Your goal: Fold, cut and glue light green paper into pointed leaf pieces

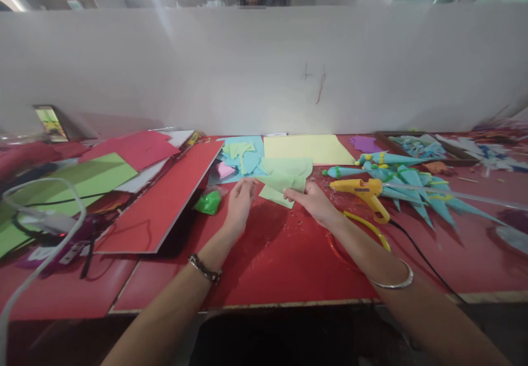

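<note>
My right hand (311, 198) grips a light green paper sheet (289, 171) by its lower right edge, thumb on top. At the sheet's left corner is my left hand (243, 193), its fingers curled together; whether they pinch the corner is too small to tell. Beneath the sheet, a smaller pale green piece (277, 195) lies on the red table (264, 267). Blue paper scraps (247, 162) with yellow-green pieces on them lie behind my left hand. A bright green packet (209, 202) sits to its left.
A yellow glue gun (365, 193) with a black cord lies at the right, by blue paper cones (406, 190). A red board (160, 201) slants up on the left. Farther left are green sheets (94, 182) and a white cable (82, 212). Yellow paper (307, 149) lies behind.
</note>
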`<state>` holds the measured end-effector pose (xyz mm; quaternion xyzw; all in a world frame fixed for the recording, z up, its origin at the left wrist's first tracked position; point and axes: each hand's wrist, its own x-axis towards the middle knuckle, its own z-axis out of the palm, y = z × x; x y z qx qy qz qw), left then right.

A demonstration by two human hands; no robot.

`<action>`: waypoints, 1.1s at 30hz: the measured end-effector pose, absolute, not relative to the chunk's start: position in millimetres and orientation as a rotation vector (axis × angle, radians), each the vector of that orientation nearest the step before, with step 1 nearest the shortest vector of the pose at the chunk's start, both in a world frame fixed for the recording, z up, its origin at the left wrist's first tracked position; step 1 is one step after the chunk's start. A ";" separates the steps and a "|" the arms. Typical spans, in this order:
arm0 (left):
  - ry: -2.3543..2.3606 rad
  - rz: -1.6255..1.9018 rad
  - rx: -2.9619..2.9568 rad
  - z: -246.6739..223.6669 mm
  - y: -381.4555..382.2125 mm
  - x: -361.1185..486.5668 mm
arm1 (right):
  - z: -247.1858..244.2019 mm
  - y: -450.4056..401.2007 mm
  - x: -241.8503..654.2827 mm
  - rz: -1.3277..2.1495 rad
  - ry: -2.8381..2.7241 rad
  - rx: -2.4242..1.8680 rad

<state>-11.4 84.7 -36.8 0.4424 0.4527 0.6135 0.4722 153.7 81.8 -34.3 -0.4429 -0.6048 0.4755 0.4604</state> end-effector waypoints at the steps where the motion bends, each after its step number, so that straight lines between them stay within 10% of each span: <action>1: 1.062 1.446 1.137 -37.3 83.7 -9.1 | -34.3 81.8 153.4 1.182 -1.483 -1.080; 33: 1.179 1.295 1.903 -33.8 74.6 -7.7 | -26.2 74.8 151.2 1.068 -1.904 -1.052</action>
